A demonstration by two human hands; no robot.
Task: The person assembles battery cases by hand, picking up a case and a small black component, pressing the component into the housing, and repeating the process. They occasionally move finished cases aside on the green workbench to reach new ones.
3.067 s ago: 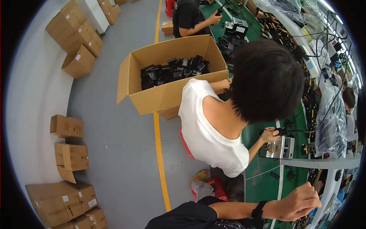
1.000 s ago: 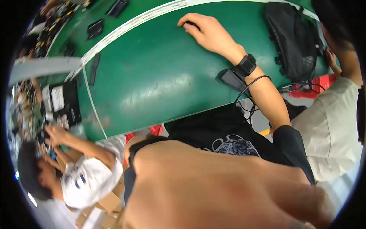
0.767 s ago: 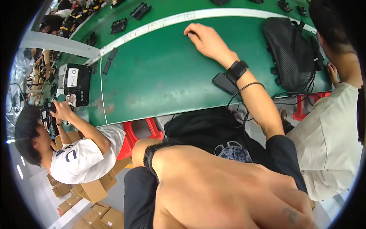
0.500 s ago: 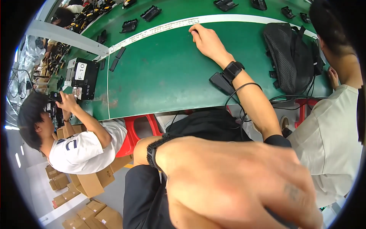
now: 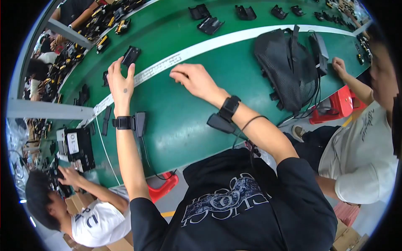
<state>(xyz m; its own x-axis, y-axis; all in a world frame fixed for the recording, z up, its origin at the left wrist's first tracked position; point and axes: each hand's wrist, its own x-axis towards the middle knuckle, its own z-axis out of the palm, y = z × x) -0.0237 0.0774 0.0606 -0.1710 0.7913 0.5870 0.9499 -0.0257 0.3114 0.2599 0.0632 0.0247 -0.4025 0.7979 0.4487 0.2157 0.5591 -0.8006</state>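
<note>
My left hand reaches over the white strip at the table's far edge, thumb and fingers apart. Just beyond its fingertips lies a black plastic housing on the green belt; whether they touch it I cannot tell. To the right, my right hand hovers over the green table near the same strip. Its fingers are curled in, and whatever they may hold is hidden. Each wrist carries a black strap with a dark box, the left box and the right box, with cables attached.
Several black housings lie along the belt beyond the white strip. A black mesh backpack rests on the table at right. Co-workers sit on both sides. A black case stands at left, below a grey metal post.
My left hand has gone from close in front of the camera to the belt's edge at far left. The view has shifted; my right hand stays near the white strip with fingers curled.
</note>
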